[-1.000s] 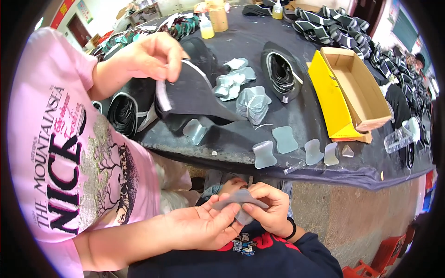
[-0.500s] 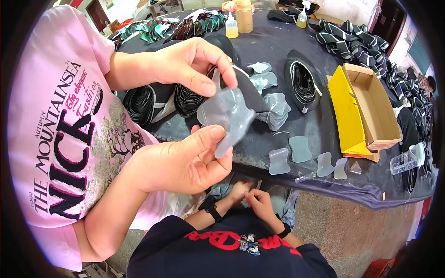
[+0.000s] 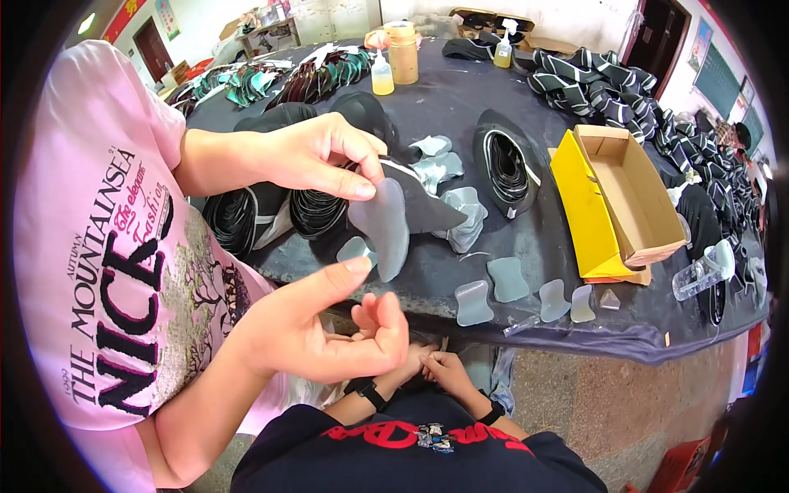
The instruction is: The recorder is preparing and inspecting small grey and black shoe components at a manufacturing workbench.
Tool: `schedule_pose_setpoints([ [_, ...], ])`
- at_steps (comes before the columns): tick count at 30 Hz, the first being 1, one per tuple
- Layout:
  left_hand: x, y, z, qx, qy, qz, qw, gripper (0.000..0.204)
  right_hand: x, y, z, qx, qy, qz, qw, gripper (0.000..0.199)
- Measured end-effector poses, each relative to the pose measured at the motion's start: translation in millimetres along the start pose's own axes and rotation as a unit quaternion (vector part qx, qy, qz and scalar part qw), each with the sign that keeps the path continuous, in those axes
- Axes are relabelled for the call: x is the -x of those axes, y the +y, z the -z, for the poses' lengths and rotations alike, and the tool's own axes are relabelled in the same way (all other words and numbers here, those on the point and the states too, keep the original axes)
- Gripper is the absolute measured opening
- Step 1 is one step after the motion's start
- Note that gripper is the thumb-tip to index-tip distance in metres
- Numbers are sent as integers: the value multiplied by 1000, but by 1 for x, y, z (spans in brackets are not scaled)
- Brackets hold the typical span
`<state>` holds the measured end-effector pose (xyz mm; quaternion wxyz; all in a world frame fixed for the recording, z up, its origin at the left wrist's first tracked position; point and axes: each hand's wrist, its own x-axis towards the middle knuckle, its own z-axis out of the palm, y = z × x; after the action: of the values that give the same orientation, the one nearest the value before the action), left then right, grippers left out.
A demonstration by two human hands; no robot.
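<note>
My left hand (image 3: 406,365) and my right hand (image 3: 449,374) are close together below the table's near edge, with black bands on both wrists. Both have curled fingers; whatever they may hold is too small or hidden to make out. A co-worker's hand partly covers my left hand. Above them, at the left, a co-worker in a pink shirt pinches a translucent grey curved sheet (image 3: 385,226) with the upper hand (image 3: 329,160). That person's lower hand (image 3: 333,324) is free of the sheet, its thumb raised and fingers bent.
On the dark table (image 3: 436,82) lie several loose translucent pieces (image 3: 509,279), stacked clear shapes (image 3: 463,218) and a bundle of black pieces (image 3: 508,164). An opened yellow cardboard box (image 3: 582,209) stands at the right, near a clear plastic container (image 3: 703,271). Bottles (image 3: 382,78) stand farther back.
The view has shifted, so the table appears farther left. The co-worker's lower hand has let go of the translucent sheet and moved down; the sheet hangs from the upper hand. My hands stay close together.
</note>
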<state>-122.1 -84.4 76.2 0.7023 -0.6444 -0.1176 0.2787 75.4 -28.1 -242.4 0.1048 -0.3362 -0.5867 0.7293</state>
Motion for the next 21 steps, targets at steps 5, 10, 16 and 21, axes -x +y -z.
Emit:
schedule_pose_setpoints([
  [5, -13, 19, 3, -71, -184, -116, 973, 52, -6, 5, 2, -17, 3, 9, 1000, 30],
  [10, -14, 24, 4, -97, -174, -147, 969, 20, -6, 9, 1, -30, 7, 9, 999, 27],
  [16, -12, 11, 4, -176, -221, -195, 939, 18, -9, 11, 2, -27, -3, 32, 999, 26],
  [21, -18, 9, 4, -53, -168, -119, 977, 16, -9, 10, 1, -29, 19, 12, 999, 27],
])
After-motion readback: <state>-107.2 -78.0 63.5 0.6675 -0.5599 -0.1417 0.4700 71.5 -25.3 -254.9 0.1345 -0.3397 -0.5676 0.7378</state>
